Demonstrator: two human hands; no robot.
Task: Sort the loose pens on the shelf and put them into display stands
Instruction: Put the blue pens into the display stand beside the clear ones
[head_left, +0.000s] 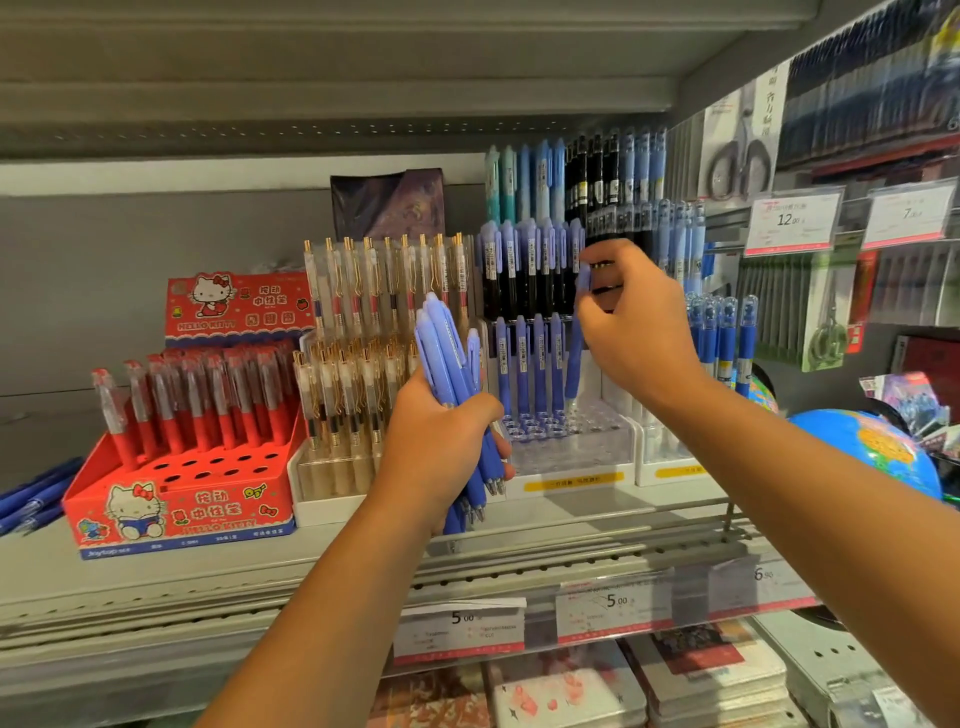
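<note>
My left hand (441, 447) grips a bundle of several blue pens (449, 364), held upright in front of the shelf with their tips pointing down. My right hand (631, 322) pinches the top of a single blue pen (575, 364), which stands upright over the clear tiered display stand (571, 457). Its tip is at the stand's holes. The stand's front row holds a few blue pens (527, 358), and fuller rows of blue and black pens stand behind. More loose blue pens (31, 499) lie on the shelf at far left.
A red Hello Kitty stand (182, 499) with red pens sits at left, beside a stand of clear gold-clipped pens (343, 467). Another white stand (675, 467) is at right, next to a globe (872, 452). Price tags (613, 608) line the shelf edge; packed scissors hang at right.
</note>
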